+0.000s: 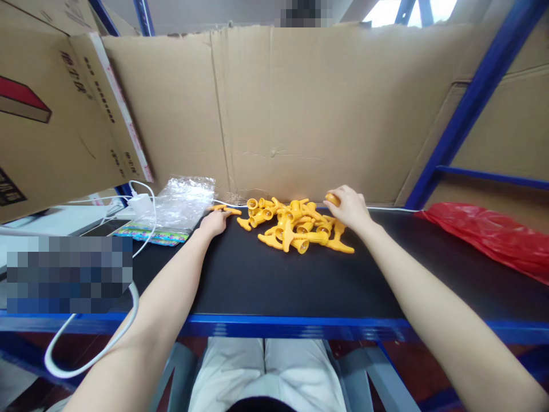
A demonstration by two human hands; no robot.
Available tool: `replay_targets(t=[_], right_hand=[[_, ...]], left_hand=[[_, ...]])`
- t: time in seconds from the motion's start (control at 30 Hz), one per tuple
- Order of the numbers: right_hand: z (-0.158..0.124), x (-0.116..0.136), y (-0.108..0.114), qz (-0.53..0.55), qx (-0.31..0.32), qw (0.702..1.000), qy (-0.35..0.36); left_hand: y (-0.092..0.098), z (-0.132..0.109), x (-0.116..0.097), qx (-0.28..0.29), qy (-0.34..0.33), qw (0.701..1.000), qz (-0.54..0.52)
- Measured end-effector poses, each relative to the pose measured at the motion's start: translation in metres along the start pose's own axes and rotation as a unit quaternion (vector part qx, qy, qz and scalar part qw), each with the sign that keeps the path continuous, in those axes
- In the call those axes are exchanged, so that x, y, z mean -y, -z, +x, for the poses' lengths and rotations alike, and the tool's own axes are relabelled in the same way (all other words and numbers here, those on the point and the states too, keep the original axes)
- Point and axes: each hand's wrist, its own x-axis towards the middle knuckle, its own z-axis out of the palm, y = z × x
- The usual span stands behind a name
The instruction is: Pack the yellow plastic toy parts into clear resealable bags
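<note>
A heap of yellow plastic pieces (295,213) lies at the back of the black tabletop. Several have round, cup-like ends, and some have curved cross-shaped handles. My right hand (352,207) is raised at the heap's right side, its fingers closed around a yellow plastic piece (333,198), most of which the hand hides. Left of the heap, my left hand (213,223) is low over the table. Its fingers close on a yellow plastic piece (233,211) that shows on both sides of the fingertips.
Clear plastic bags (184,197) with a colourful strip lie beside my left hand. A white charger (140,205) with looping cables is further left. A red plastic bag (484,234) is at the right. Cardboard (326,114) walls the back; blue rail (300,327) edges the front.
</note>
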Motion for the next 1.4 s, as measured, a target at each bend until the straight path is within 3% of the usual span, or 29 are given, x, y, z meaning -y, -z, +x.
replay_targets(t=[0.1,0.37,0.57,0.77,1.03,1.4], right_hand=[[0.0,-0.002,-0.002,0.002,0.003,1.0,-0.007],[0.0,-0.006,-0.003,-0.002,0.003,1.0,-0.027],[0.0,-0.022,-0.005,-0.015,0.003,0.993,-0.116],[-0.007,-0.056,-0.015,0.023,-0.005,0.969,-0.245],[-0.024,-0.086,-0.032,-0.025,0.112,0.94,-0.321],[-0.03,-0.089,-0.032,-0.061,0.129,0.928,-0.343]], left_hand=[[0.004,-0.001,-0.003,0.03,0.022,0.999,0.037],[0.005,-0.002,-0.005,0.004,0.045,0.998,0.054],[0.006,-0.003,-0.005,-0.006,0.033,0.999,0.037],[0.009,-0.006,-0.009,-0.007,0.044,0.999,0.029],[0.013,-0.006,-0.017,-0.085,0.004,0.995,0.041],[0.019,-0.01,-0.028,-0.131,-0.007,0.99,0.041]])
